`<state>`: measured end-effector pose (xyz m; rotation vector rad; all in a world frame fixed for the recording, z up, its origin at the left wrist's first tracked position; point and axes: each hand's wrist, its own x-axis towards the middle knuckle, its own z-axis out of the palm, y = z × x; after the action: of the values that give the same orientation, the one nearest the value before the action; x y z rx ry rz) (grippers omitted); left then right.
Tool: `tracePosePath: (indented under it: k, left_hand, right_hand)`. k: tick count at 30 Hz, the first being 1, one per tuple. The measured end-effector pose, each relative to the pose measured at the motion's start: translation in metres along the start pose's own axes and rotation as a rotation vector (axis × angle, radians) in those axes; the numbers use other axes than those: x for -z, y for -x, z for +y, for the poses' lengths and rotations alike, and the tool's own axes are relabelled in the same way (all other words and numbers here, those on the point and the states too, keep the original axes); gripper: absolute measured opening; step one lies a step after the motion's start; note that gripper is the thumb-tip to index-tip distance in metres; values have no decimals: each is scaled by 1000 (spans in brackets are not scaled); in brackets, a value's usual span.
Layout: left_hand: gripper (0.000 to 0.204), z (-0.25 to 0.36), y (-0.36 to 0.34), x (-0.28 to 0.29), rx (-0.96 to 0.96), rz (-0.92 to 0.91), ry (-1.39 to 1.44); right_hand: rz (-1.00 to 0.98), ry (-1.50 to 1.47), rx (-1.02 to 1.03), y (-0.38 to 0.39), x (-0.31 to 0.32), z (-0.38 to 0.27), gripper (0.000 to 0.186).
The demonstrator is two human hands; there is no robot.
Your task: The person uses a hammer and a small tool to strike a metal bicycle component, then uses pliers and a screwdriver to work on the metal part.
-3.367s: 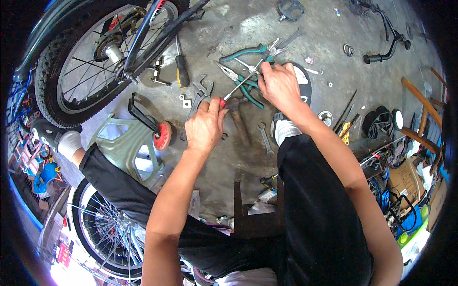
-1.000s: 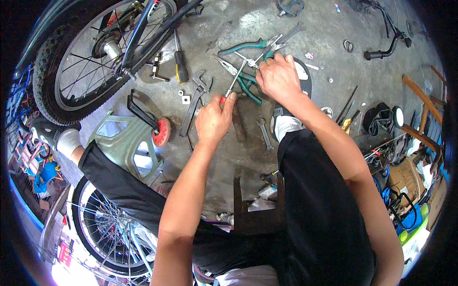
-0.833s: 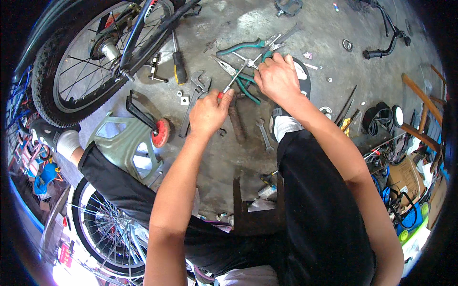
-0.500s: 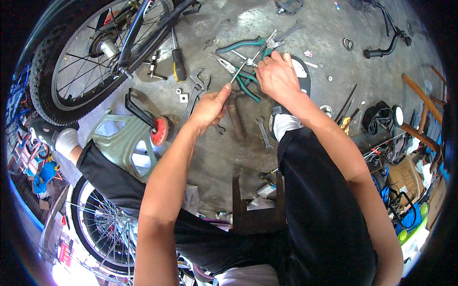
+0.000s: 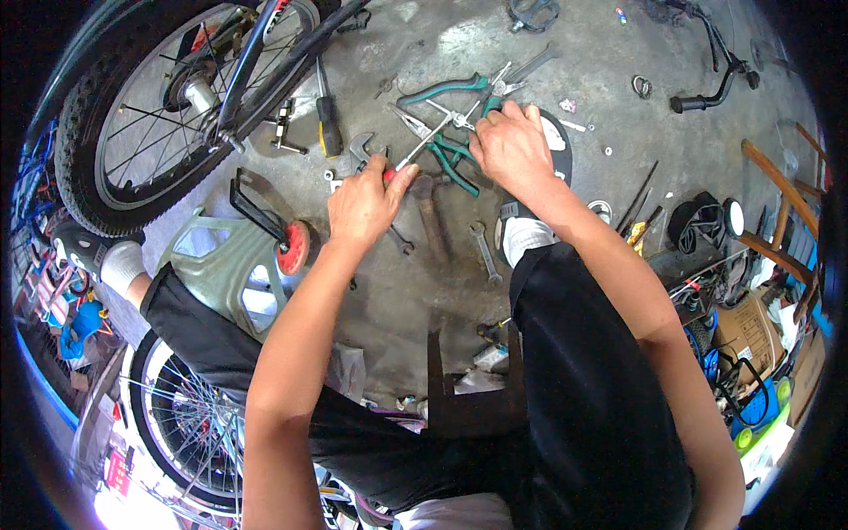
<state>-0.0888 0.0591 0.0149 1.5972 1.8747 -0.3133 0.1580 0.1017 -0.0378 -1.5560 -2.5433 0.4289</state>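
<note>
My left hand (image 5: 364, 205) is closed around a screwdriver; a bit of its red handle shows by the fingers. The thin steel shaft (image 5: 422, 147) slants up and right to a small silver metal part (image 5: 458, 117). My right hand (image 5: 515, 152) is curled closed at that part's right end and seems to pinch it; the fingertips are partly hidden. Beneath and beyond lie green-handled pliers (image 5: 444, 87), one handle running under my right hand. Nearer, a second pair of green-handled pliers (image 5: 459, 177) lies on the floor. An adjustable wrench (image 5: 360, 146) sits partly behind my left hand.
A hammer (image 5: 430, 216) and an open-end wrench (image 5: 485, 252) lie between my feet. Left are a yellow-black screwdriver (image 5: 329, 128), a bicycle wheel (image 5: 88, 159) and a green stool (image 5: 208, 256) with a red training wheel (image 5: 292, 247). Handlebars (image 5: 707, 102) lie far right.
My left hand has shifted left and slightly up, and the screwdriver's red handle now shows. The silver part has turned slightly; my right hand has barely moved.
</note>
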Motion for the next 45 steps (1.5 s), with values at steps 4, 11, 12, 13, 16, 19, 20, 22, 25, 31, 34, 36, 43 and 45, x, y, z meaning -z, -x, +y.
tracePosePath:
  k: [4,11,12,13,16,19,20,22,25,31,34,36,43,45]
  left_hand:
    - [57,1,8,2,-95,-66,143]
    - [60,2,-7,-12,-45,-74,276]
    - [61,6,-4,-10,-41,-93,290]
    - [62,9,0,-10,-36,-111,304]
    - [63,17,7,-20,63,-19,267]
    - [64,16,8,-31,173,42,310]
    - [64,18,13,-36,198,65,338]
    - [64,35,21,-30,224,69,404]
    - [65,48,34,-29,217,-14,466]
    - [57,57,30,-39,375,-179,724]
    - [52,72,34,-40,558,-348,1198]
    - [50,78,37,-38,605,-476,1430]
    - [50,83,31,-93,464,-11,1018]
    - [49,92,33,-96,337,209,577]
  right_hand:
    - [10,19,-12,0,-3,2,20]
    - [12,9,-4,-1,-3,2,22]
    - [15,9,-4,-1,-3,2,23]
    - [17,9,-8,-1,-4,4,23]
    - [16,10,-11,-3,-6,3,24]
    - [-6,21,-16,-3,-5,2,25]
    - [-17,19,-21,-3,-5,1,25]
    - [-24,21,-36,-2,-5,5,26]
    - [-5,10,-36,-3,-7,3,27]
    - [-1,8,-24,-2,-5,4,26]
    - [-2,20,-26,-4,-8,4,28]
    - [-14,28,-27,-3,-7,3,27]
    - [-4,6,-4,-4,-4,1,26]
    - [-8,13,5,-4,-6,3,26]
